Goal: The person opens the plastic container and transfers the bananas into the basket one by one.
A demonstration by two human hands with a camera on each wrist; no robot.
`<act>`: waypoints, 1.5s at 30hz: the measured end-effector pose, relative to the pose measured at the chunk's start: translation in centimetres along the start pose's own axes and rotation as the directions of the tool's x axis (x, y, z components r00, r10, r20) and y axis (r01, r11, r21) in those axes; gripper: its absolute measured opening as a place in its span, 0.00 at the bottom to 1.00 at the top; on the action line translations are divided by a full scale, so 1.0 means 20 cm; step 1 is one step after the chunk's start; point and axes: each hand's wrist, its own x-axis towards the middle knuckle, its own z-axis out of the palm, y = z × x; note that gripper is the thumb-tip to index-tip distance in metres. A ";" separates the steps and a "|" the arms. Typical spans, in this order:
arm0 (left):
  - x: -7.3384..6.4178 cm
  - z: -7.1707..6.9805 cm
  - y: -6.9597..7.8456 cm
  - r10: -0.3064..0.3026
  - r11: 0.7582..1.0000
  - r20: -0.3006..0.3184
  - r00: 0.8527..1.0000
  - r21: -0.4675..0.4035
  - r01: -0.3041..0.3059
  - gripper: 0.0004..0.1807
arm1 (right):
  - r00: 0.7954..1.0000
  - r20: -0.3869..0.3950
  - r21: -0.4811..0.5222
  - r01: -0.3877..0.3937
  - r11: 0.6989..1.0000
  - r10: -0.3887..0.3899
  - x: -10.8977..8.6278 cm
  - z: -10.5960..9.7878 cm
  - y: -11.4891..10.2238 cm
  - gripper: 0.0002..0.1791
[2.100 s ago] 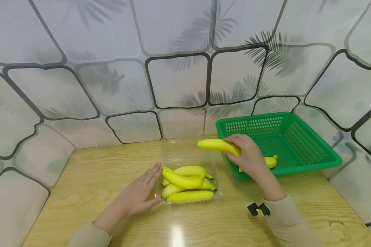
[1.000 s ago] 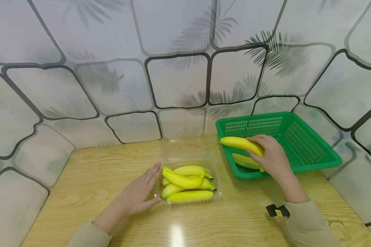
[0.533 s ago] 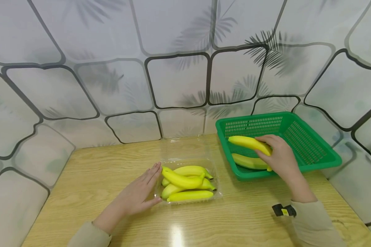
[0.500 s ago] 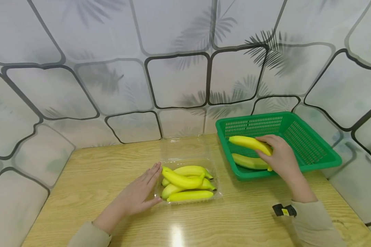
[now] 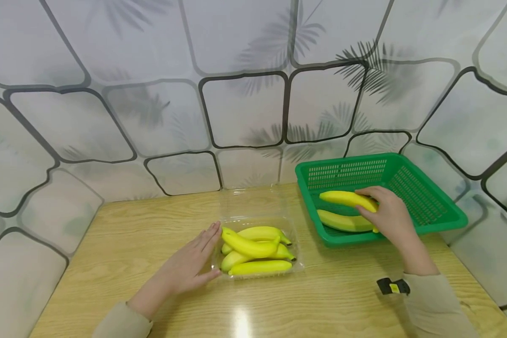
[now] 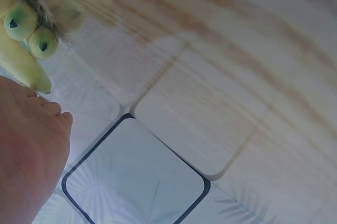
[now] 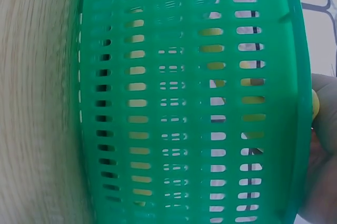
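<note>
My right hand [image 5: 386,213] pinches one end of a yellow banana [image 5: 344,197], held low inside the left part of a green plastic basket [image 5: 441,202]. Just in front of it, a second banana [image 5: 342,221] lies along the basket's near side. In the right wrist view, the slotted basket wall [image 7: 195,93] hides most of both bananas. My left hand [image 5: 186,267] rests with straight fingers against the left side of a clear plastic clamshell box [image 5: 297,234]. Several bananas [image 5: 253,246] are piled in that box. Their dark tips show beside the left hand [image 6: 31,155] in the left wrist view.
The box's clear lid [image 5: 253,204] is folded back towards the patterned wall [image 5: 249,112]. Everything stands on a wooden table [image 5: 152,225]. A black strap piece with a yellow mark [image 5: 393,286] sits by the right cuff.
My right hand has carried its banana rightward from beside the basket to over its inside, then lowered it slightly. My left hand and the box stay put.
</note>
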 end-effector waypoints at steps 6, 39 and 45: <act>0.00 0.00 0.00 -0.002 1.000 0.006 1.000 -0.004 0.002 0.52 | 0.999 0.036 0.024 -0.020 1.000 0.019 0.00 0.00 0.02 0.19; 0.00 0.00 0.00 0.002 1.000 -0.010 1.000 0.002 -0.002 0.52 | 0.967 0.229 0.039 -0.127 0.991 0.115 0.02 -0.06 0.01 0.21; 0.00 0.01 0.00 0.001 1.000 -0.010 1.000 0.005 0.000 0.53 | 0.970 0.216 0.058 -0.124 0.991 0.109 0.03 -0.06 -0.02 0.21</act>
